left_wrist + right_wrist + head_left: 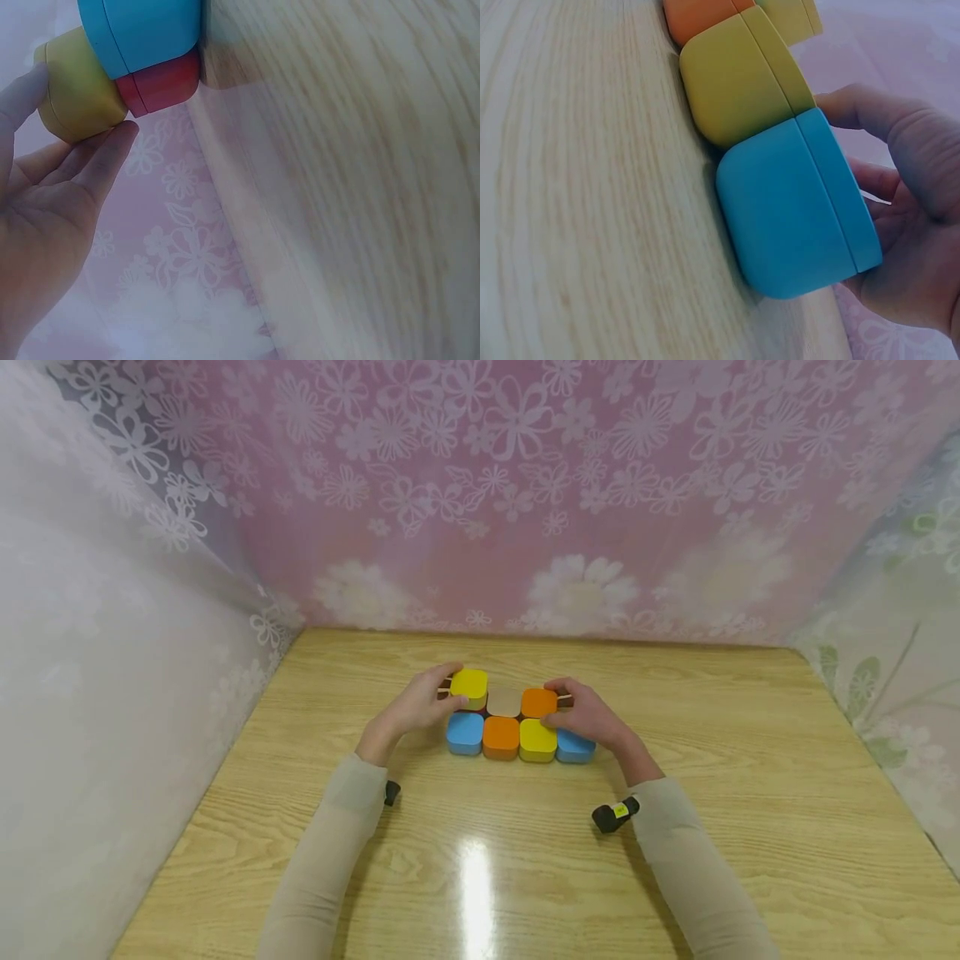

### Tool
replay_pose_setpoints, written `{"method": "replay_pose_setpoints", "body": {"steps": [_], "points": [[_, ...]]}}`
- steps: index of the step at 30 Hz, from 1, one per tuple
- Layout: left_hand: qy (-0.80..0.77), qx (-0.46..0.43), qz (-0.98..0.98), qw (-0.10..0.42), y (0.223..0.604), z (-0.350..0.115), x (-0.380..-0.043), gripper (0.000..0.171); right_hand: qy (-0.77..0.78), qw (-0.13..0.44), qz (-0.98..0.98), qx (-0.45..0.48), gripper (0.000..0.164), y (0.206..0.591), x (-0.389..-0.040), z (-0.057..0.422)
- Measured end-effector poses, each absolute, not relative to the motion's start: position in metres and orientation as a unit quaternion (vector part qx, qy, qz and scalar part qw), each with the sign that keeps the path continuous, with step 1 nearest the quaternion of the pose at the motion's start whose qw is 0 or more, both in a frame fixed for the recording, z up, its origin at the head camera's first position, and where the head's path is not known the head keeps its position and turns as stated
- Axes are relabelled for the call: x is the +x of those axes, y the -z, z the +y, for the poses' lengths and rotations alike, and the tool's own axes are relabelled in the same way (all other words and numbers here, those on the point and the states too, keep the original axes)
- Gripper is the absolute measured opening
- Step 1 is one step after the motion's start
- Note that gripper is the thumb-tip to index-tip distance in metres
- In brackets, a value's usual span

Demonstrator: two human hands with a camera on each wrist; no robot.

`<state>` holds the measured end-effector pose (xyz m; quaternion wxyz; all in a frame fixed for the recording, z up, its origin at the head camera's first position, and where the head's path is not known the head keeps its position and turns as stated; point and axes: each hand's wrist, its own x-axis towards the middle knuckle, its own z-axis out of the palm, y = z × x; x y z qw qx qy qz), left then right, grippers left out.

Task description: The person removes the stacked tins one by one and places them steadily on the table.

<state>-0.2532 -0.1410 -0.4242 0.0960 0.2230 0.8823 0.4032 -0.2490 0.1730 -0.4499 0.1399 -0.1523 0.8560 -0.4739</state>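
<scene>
Two rows of small rounded-square boxes with seamed lids stand together on the table. My left hand pinches a yellow box between thumb and fingers. In the left wrist view that yellow box sits higher than a red box and overlaps it. Behind the front row, my right hand grips an orange box, its thumb near the front yellow box. A beige-topped box stands between the two hands. The right wrist view has my fingers partly hidden behind a blue box.
The front row also holds a blue box at left, an orange box and another blue box at right. Under them lies a wood-grain table. A pink flowered curtain hangs along its back edge.
</scene>
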Motion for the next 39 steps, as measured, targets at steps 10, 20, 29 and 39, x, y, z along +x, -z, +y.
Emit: {"method": "replay_pose_setpoints", "body": {"steps": [10,20,29,39], "points": [[-0.406,0.227,0.881,0.092,0.426,-0.142,-0.254,0.065,0.469,0.164,0.853,-0.159,0.062,0.420,-0.232,0.166],[-0.409,0.227,0.879,0.089,0.426,-0.142,-0.254,0.063,0.471,0.159,0.851,-0.169,0.065,0.449,-0.247,0.176],[-0.416,0.223,0.877,0.091,0.428,-0.142,-0.254,0.064,0.460,0.158,0.855,-0.182,0.065,0.451,-0.250,0.177],[-0.421,0.219,0.875,0.092,0.429,-0.142,-0.254,0.064,0.450,0.157,0.861,-0.178,0.067,0.451,-0.252,0.178]]}}
